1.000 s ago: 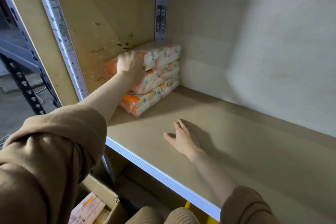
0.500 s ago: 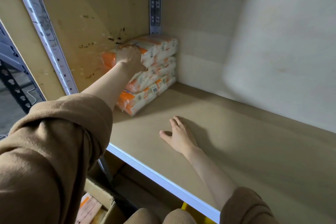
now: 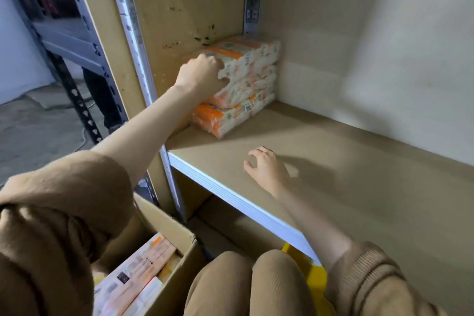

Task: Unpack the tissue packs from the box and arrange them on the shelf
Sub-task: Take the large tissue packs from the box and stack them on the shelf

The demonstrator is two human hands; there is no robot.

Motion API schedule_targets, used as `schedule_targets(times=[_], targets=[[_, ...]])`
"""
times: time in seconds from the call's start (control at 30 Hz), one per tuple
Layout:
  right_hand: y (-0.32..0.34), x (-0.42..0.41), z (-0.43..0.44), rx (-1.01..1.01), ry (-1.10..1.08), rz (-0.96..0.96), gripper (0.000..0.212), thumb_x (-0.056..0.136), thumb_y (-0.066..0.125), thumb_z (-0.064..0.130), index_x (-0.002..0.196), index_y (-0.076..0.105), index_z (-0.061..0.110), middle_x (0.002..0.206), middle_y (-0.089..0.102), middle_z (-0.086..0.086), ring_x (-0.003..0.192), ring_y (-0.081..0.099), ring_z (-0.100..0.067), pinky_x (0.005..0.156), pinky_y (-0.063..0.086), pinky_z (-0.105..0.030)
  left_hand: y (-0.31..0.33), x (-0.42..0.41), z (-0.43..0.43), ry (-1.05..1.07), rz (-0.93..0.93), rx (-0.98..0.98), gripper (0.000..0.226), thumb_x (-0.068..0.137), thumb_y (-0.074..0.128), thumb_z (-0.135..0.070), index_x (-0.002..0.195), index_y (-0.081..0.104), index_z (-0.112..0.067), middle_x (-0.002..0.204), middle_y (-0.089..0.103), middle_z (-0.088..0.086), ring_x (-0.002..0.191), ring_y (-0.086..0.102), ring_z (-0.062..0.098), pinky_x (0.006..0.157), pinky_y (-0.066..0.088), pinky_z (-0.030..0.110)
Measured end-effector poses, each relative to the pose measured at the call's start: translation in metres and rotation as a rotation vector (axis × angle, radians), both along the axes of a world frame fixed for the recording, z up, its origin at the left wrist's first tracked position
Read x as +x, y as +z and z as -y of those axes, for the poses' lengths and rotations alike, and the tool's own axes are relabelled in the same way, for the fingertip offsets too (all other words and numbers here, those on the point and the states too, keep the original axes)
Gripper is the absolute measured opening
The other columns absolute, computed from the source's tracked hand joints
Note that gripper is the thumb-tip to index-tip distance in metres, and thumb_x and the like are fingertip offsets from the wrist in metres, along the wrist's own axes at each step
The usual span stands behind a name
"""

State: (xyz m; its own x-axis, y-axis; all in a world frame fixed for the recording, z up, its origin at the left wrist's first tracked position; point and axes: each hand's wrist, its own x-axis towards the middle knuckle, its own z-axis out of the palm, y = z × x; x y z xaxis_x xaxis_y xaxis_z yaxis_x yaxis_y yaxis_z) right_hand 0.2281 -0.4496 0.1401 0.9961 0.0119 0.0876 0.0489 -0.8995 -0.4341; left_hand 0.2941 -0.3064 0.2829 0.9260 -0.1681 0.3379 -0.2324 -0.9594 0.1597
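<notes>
Three orange-and-white tissue packs [image 3: 246,79] lie stacked in the back left corner of the shelf [image 3: 333,156]. My left hand [image 3: 201,75] reaches in from the left, its fingers curled round the near end of the top pack [image 3: 247,55]. My right hand [image 3: 266,168] rests by its fingertips on the bare shelf board, near the front edge and to the right of the stack, holding nothing. The cardboard box [image 3: 166,223] stands open on the floor at the lower left, with more tissue packs [image 3: 138,272] lying in it.
A metal upright [image 3: 133,41] and a wooden side panel [image 3: 184,7] bound the shelf on the left. The shelf's white front edge [image 3: 230,195] runs diagonally. My knees [image 3: 243,285] are below it, beside something yellow [image 3: 316,277]. A dark rack [image 3: 74,84] stands outside at the left.
My left hand has stayed on the top pack's near end. My right hand's fingers have lifted from flat onto their tips. The view has swung so the box shows more.
</notes>
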Motion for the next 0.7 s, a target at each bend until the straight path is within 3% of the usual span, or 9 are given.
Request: schedule_targets(times=[0.07, 0.23, 0.37, 0.53, 0.63, 0.7], targets=[[0.001, -0.01, -0.014, -0.01, 0.046, 0.016, 0.036, 0.091, 0.049, 0.021, 0.122, 0.057, 0.005, 0.128, 0.058, -0.009, 0.12, 0.051, -0.025, 0.096, 0.04, -0.032, -0.011, -0.027, -0.012, -0.009, -0.027, -0.01, 0.041, 0.09, 0.054, -0.031, 0.128, 0.056, -0.017, 0.128, 0.057, 0.017, 0.114, 0.055, 0.04, 0.092, 0.046, 0.043], [-0.003, -0.041, -0.054, -0.055, 0.19, -0.017, 0.037, 0.094, 0.045, 0.022, 0.126, 0.053, 0.006, 0.129, 0.055, -0.009, 0.122, 0.048, -0.025, 0.099, 0.037, -0.032, -0.062, -0.091, -0.054, 0.004, -0.154, 0.06, 0.036, 0.09, 0.052, -0.029, 0.123, 0.056, -0.015, 0.125, 0.059, 0.01, 0.11, 0.058, 0.036, 0.082, 0.048, 0.04], [-0.017, -0.068, -0.085, -0.032, 0.287, -0.016, 0.038, 0.093, 0.049, 0.023, 0.129, 0.052, 0.01, 0.134, 0.053, -0.007, 0.124, 0.047, -0.023, 0.099, 0.038, -0.032, -0.112, -0.135, -0.093, 0.051, -0.29, 0.079, 0.039, 0.091, 0.052, -0.033, 0.128, 0.053, -0.019, 0.131, 0.058, 0.005, 0.115, 0.058, 0.029, 0.088, 0.049, 0.04], [-0.043, -0.095, -0.115, -0.056, 0.448, -0.091, 0.04, 0.094, 0.051, 0.021, 0.132, 0.049, 0.009, 0.136, 0.052, -0.006, 0.126, 0.047, -0.02, 0.1, 0.044, -0.032, -0.161, -0.186, -0.133, 0.178, -0.401, 0.073, 0.031, 0.091, 0.05, -0.03, 0.12, 0.057, -0.02, 0.126, 0.061, 0.003, 0.109, 0.061, 0.026, 0.077, 0.05, 0.035], [-0.056, -0.106, -0.132, -0.066, 0.496, -0.133, 0.041, 0.094, 0.05, 0.022, 0.134, 0.047, 0.011, 0.138, 0.05, -0.006, 0.128, 0.046, -0.019, 0.1, 0.044, -0.03, -0.181, -0.212, -0.155, 0.255, -0.474, 0.059, 0.015, 0.09, 0.049, -0.028, 0.095, 0.06, -0.02, 0.112, 0.061, -0.003, 0.103, 0.061, 0.026, 0.073, 0.045, 0.031], [-0.062, -0.111, -0.141, -0.08, 0.523, -0.159, 0.042, 0.095, 0.049, 0.023, 0.135, 0.046, 0.011, 0.14, 0.048, -0.006, 0.13, 0.045, -0.019, 0.102, 0.042, -0.03, -0.193, -0.227, -0.171, 0.272, -0.512, 0.073, 0.021, 0.091, 0.05, -0.028, 0.105, 0.061, -0.018, 0.119, 0.06, -0.002, 0.107, 0.059, 0.026, 0.079, 0.048, 0.034]])
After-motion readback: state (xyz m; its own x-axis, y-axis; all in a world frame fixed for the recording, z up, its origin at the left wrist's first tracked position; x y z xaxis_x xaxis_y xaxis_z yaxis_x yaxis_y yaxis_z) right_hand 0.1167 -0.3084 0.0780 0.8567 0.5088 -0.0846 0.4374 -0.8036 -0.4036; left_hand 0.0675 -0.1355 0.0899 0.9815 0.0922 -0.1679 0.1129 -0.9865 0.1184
